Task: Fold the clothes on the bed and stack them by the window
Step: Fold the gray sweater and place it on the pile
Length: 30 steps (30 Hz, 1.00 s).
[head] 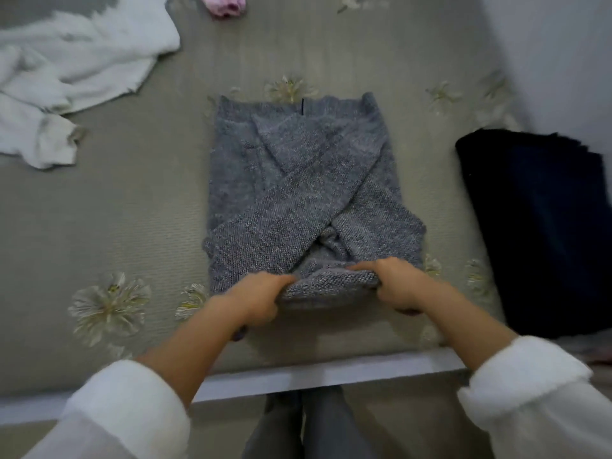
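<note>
Both our hands grip the near hem of the grey sweater on the bed.

Our left hand (255, 299) and right hand (397, 286) each curl round the lifted hem at 6 o'clock of the one grey sweater (298, 180), the two hands near each other with a rolled stretch of knit between them. The sweater lies in the middle of the flowered bed cover (132, 193), its two sleeves crossed in an X over its body. Its long axis runs from 6 to 12 o'clock, neck edge pointing to 12. Three other pieces lie around it, all apart from it: one dark folded cloth (536, 226) at 3 o'clock, one crumpled white garment (76, 67) at 10 o'clock, and one small pink piece (223, 3) at 12 o'clock, cut by the frame edge.
</note>
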### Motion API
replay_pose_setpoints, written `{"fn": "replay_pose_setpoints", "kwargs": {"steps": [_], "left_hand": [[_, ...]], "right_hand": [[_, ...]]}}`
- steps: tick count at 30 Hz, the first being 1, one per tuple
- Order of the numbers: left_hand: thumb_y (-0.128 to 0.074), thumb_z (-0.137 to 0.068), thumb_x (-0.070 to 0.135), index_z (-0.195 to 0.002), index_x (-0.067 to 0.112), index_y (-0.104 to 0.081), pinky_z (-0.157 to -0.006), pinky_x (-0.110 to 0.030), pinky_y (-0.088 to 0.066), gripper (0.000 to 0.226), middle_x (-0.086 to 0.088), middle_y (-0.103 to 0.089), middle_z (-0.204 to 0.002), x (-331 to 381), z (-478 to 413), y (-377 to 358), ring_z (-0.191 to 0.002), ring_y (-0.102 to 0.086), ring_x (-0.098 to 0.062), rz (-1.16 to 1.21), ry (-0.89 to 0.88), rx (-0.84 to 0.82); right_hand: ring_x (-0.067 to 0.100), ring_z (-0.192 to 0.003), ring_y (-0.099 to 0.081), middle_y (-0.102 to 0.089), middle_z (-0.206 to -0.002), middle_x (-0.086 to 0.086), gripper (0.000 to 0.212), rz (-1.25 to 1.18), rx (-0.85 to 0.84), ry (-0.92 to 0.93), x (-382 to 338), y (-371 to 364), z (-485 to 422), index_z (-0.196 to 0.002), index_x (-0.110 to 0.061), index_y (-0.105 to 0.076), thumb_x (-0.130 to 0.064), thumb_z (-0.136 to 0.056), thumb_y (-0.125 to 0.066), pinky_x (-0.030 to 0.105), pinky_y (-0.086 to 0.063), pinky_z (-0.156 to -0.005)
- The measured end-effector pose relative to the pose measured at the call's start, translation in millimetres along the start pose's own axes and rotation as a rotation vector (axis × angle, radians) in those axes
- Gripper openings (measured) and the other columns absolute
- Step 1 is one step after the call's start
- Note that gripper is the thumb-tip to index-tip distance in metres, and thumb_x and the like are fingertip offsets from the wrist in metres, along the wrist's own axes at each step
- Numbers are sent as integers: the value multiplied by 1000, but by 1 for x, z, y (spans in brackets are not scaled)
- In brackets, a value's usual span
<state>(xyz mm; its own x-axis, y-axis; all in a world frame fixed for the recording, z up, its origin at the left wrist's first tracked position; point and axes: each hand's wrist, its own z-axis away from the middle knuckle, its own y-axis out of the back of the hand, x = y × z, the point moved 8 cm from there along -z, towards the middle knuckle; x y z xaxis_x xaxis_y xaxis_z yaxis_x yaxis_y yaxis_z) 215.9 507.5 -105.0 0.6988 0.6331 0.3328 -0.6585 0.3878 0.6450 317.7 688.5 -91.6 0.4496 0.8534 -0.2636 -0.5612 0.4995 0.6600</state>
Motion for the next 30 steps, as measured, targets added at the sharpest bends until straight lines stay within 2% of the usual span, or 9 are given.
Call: {"fn": "replay_pose_setpoints", "kwargs": {"steps": [2, 5, 8, 13, 16, 19, 24, 27, 30], "left_hand": [[-46, -82, 1, -147, 25, -32, -103, -37, -40, 71, -8, -46, -142, 10, 28, -2, -127, -46, -27, 61, -26, -101], [-43, -84, 2, -145, 23, -36, -102, -33, -36, 65, -5, -44, -144, 29, 70, -14, -129, -42, -24, 110, -64, -292], [-41, -81, 0, -135, 21, -47, -96, -32, -41, 58, -5, -53, -133, 46, 105, -30, -120, -50, -24, 176, -77, -487], [-51, -78, 0, -135, 25, -47, -91, -40, -49, 62, -6, -54, -127, 45, 130, -38, -113, -53, -25, 282, 12, -739], [-56, -75, 3, -119, 29, -57, -88, -42, -50, 51, -7, -60, -119, 32, 113, -7, -107, -58, -26, 293, 5, -665], [-59, -75, 7, -101, 37, -58, -83, -37, -53, 40, 0, -63, -110, 14, 85, 41, -100, -59, -20, 292, 20, -517], [-63, -84, 24, -141, 24, -40, -80, -29, -38, 61, -1, -51, -128, -22, 32, 105, -94, -51, -17, 124, 118, -311], [-63, -88, 31, -146, 20, -34, -90, -30, -38, 66, -4, -40, -145, -45, 1, 126, -120, -49, -22, 133, 172, -241], [-64, -86, 29, -139, 20, -42, -78, -30, -41, 58, 0, -55, -112, -69, -31, 139, -93, -56, -16, 179, 187, -202]], "right_hand": [[14, -65, -59, -63, -84, 2, 73, -53, -82, 11, -6, -7, 27, -141, -41, -40, 1, -82, -47, 23, -43, -52], [22, -94, -59, -62, -115, 8, 55, -91, -238, 8, -14, -27, 67, -136, -28, -47, -7, -85, -52, 32, -50, -77], [28, -105, -57, -57, -120, 11, 38, -27, -443, -46, -16, -50, 100, -123, -13, -51, -16, -85, -54, 42, -49, -90], [24, -88, -56, -56, -102, 5, 33, -43, -657, -71, -23, -47, 120, -110, -12, -56, -16, -77, -63, 33, -46, -71], [24, -83, -57, -61, -99, 9, 33, -49, -585, -60, -22, -17, 101, -106, -10, -61, -14, -73, -61, 35, -45, -69], [20, -71, -51, -56, -82, 6, 8, 14, -399, -55, -17, 30, 71, -80, -14, -52, -15, -75, -59, 33, -40, -64], [23, -75, -53, -61, -97, 15, 27, 136, -133, -22, -14, 98, 10, -110, -5, -56, -20, -87, -57, 34, -44, -65], [25, -84, -57, -60, -107, 9, 37, 235, -70, -21, -9, 116, -22, -125, -13, -49, -29, -93, -57, 36, -46, -66], [23, -80, -55, -61, -105, 9, 35, 230, 16, -1, 1, 130, -56, -117, -12, -52, -34, -91, -58, 35, -45, -64]]}}
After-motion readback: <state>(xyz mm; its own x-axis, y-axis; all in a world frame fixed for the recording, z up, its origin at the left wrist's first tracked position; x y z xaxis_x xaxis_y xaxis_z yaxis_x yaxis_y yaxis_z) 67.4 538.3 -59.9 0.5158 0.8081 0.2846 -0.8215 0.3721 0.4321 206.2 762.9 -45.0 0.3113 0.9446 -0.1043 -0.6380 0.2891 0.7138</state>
